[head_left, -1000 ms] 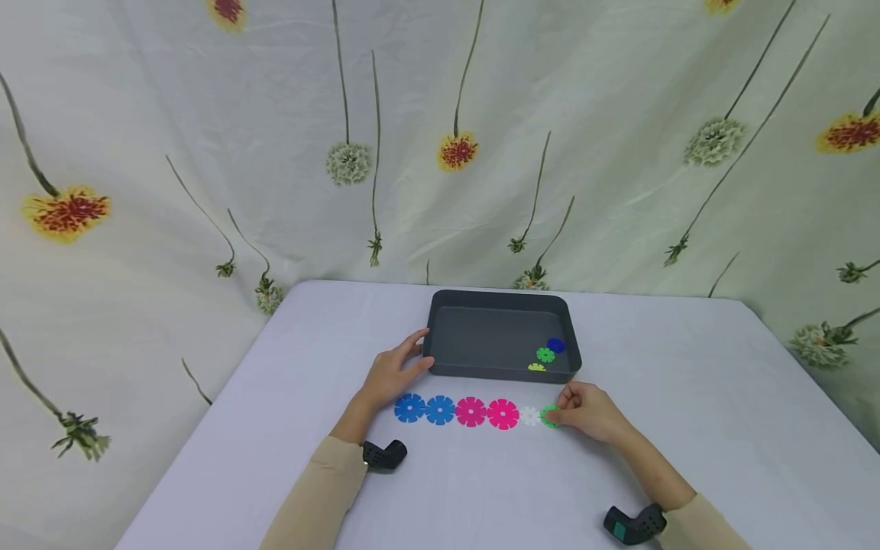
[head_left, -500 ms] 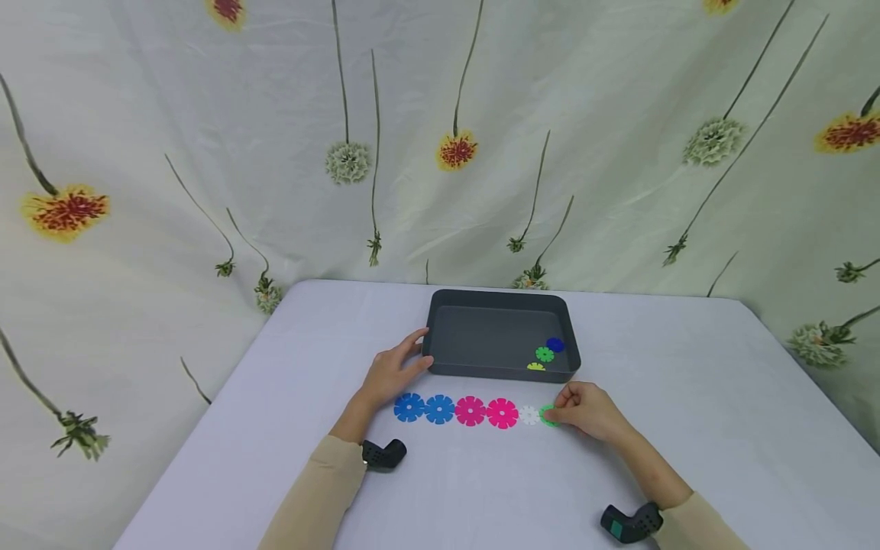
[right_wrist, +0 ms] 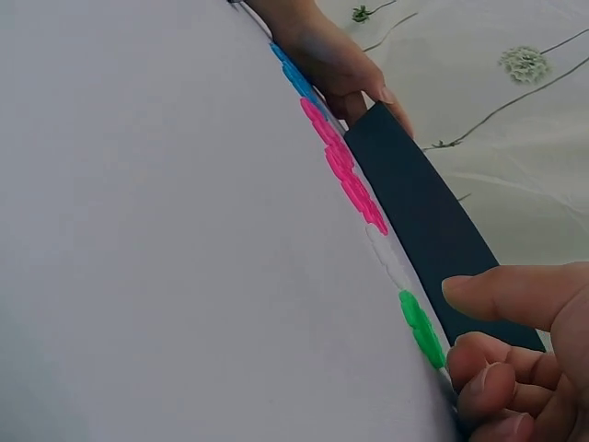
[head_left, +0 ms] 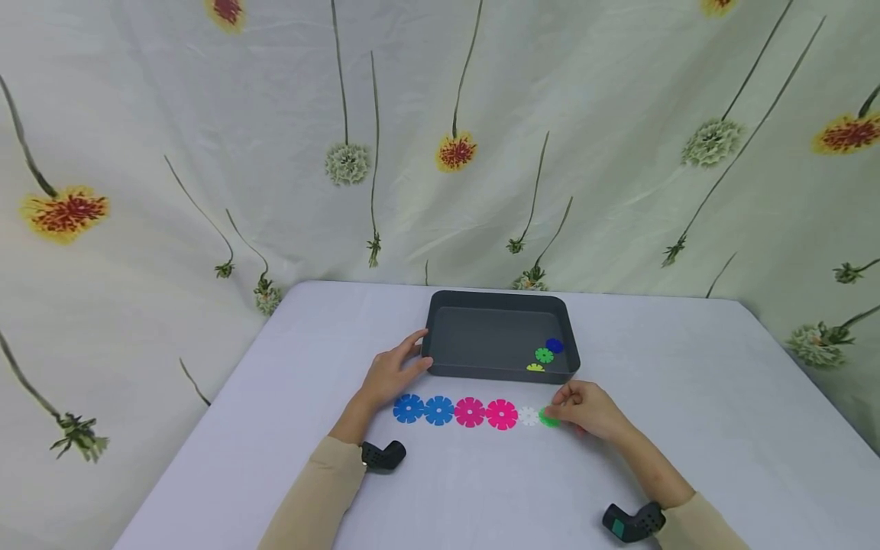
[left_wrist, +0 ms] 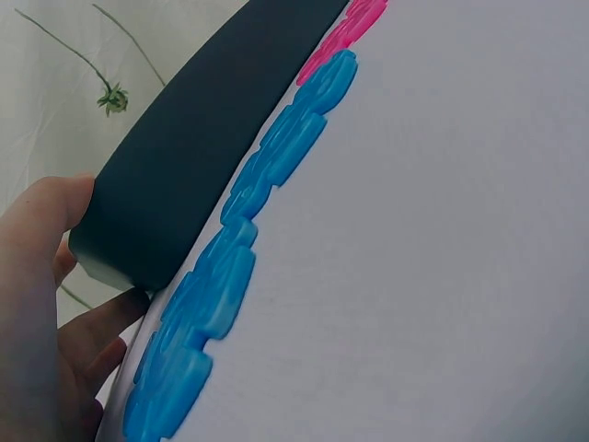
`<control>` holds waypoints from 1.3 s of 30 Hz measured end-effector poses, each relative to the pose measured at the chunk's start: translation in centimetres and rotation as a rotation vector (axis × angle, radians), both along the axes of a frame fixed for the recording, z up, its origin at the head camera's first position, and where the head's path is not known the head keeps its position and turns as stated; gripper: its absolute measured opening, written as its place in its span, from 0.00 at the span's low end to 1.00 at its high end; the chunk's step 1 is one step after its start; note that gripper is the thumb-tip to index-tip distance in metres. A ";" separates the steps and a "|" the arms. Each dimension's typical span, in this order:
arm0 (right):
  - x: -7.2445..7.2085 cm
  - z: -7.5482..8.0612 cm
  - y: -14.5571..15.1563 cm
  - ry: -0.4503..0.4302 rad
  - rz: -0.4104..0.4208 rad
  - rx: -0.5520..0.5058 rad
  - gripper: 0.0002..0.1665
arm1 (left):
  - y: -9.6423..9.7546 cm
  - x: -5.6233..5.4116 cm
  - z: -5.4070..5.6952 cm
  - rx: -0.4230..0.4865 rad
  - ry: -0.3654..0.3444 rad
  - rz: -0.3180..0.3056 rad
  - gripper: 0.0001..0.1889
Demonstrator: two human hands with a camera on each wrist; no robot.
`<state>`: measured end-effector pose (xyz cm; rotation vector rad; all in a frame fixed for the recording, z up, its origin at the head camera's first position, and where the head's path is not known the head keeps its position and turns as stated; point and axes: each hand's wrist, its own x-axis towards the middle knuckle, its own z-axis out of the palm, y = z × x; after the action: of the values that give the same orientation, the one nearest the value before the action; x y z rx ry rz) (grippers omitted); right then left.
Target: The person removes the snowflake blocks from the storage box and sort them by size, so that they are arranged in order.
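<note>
A row of notched, flower-shaped plastic discs lies on the table: two blue discs (head_left: 423, 410), two pink discs (head_left: 486, 413), a white disc (head_left: 528, 416) and a green disc (head_left: 548, 418). My right hand (head_left: 588, 409) is at the green disc and covers its right part. In the right wrist view the thumb stands apart above this disc, with the other fingers curled beside its edge. My left hand (head_left: 391, 374) rests spread fingers against the left end of a dark grey tray (head_left: 481, 336), thumb near the front corner.
Inside the tray, at its right, lie a dark blue disc (head_left: 554, 346), a small green disc (head_left: 545, 355) and a partly hidden yellow disc (head_left: 535, 367). A white cloth covers the table (head_left: 454, 489). Behind hangs a flower-print curtain (head_left: 399, 114).
My right thumb and fingers have shifted slightly over the green disc, covering a bit more of it. The left hand, the tray and the rest of the row look the same.
</note>
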<state>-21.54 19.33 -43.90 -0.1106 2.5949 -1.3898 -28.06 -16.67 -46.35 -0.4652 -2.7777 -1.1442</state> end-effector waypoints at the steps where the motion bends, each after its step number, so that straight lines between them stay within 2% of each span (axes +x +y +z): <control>1: 0.0 0.1 0.1 -0.006 0.009 -0.010 0.14 | 0.0 0.0 0.0 0.000 -0.001 -0.002 0.33; 6: -0.4 0.9 0.2 -0.017 0.030 -0.033 0.14 | 0.0 0.1 0.0 -0.002 0.001 -0.001 0.33; 18: -1.9 2.9 0.2 0.057 0.088 -0.069 0.14 | 0.1 0.3 0.4 0.012 -0.004 -0.002 0.33; 39: -4.6 4.1 -0.3 0.107 0.055 -0.039 0.12 | 0.1 0.3 0.3 0.004 0.009 0.000 0.34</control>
<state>-26.12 19.01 -39.78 -0.2666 2.6286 -1.4538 -27.75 -16.54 -46.07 -0.4689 -2.7673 -1.1447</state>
